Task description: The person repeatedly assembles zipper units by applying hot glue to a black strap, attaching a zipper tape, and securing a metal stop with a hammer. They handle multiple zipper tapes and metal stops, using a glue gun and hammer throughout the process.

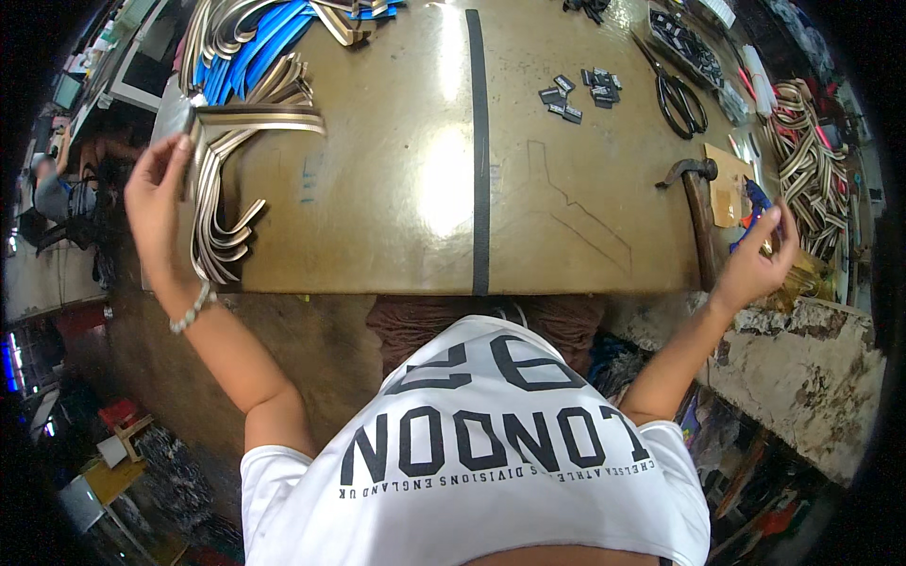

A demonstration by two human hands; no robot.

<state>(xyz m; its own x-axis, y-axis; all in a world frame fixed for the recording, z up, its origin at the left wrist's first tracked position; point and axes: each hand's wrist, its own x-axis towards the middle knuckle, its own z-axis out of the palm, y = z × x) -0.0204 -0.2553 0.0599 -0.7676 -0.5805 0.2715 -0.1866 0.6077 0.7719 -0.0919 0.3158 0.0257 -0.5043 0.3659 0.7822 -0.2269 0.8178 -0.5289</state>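
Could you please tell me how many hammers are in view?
1. The hammer lies near the right end of the table, to the left of the right hand. Others may be hidden in the clutter around the edges.

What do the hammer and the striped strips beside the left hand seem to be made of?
Hammer: the head looks like dull, dark metal, probably steel; the handle seems wooden, being brown and matt. Striped strips: perhaps synthetic leather or coated fabric, smooth and glossy, since they bend and shine.
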